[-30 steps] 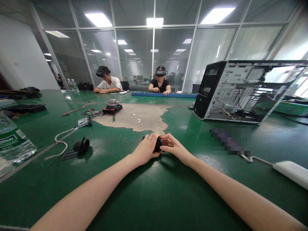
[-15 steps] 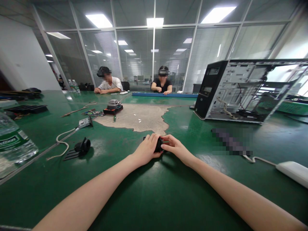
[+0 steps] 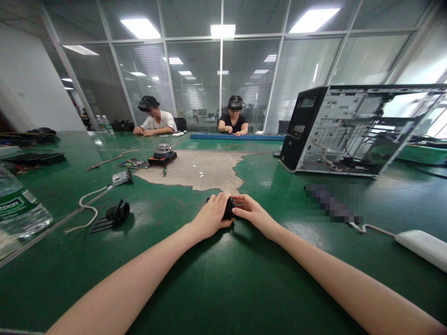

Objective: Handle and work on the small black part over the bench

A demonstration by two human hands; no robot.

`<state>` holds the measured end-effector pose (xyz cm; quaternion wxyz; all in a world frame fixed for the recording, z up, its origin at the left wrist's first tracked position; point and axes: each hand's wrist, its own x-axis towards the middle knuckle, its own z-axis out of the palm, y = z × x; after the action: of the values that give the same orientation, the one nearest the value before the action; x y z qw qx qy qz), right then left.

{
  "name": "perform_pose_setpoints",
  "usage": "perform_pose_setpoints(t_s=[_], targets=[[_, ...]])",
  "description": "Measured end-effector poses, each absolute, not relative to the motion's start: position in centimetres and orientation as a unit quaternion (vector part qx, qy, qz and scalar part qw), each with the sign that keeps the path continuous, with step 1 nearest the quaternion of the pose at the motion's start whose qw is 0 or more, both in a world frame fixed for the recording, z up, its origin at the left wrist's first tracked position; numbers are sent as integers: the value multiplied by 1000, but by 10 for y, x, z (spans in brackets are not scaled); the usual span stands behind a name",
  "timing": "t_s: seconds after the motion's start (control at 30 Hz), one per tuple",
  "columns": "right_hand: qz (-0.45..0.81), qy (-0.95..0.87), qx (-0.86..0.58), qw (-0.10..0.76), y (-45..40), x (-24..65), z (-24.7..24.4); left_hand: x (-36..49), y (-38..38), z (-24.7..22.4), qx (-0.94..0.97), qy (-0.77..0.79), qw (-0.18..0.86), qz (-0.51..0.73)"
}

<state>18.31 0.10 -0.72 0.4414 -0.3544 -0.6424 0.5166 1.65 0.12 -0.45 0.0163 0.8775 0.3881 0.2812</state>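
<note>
A small black part [image 3: 228, 208] is held low over the green table [image 3: 209, 279], in the middle of the view. My left hand [image 3: 213, 211] wraps round it from the left and hides much of it. On its right side, the bent fingers of my right hand [image 3: 248, 207] close on the part's edge, thumb nearest. Off to the left lies another black part with long prongs [image 3: 118, 211], touched by neither hand. Beyond my hands a bare, worn patch [image 3: 209, 170] shows in the green surface.
An open computer case [image 3: 303, 130] stands at the right, with a white power strip [image 3: 422, 246] nearer. Left are a water bottle [image 3: 21, 204], a metal bracket [image 3: 122, 177] and a cord. Two people [image 3: 155, 122] sit across, behind a blue bar [image 3: 237, 137].
The whole view has shifted slightly. Both hands stay around the black part, with the right fingers a little changed in position at its edge.
</note>
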Motion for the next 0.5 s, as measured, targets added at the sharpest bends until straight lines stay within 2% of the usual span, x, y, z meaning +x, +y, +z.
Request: perform_pose_setpoints(t_s=[0.5], targets=[[515, -647, -347, 441, 1, 183, -7, 15, 2, -6, 879, 382, 7, 284]])
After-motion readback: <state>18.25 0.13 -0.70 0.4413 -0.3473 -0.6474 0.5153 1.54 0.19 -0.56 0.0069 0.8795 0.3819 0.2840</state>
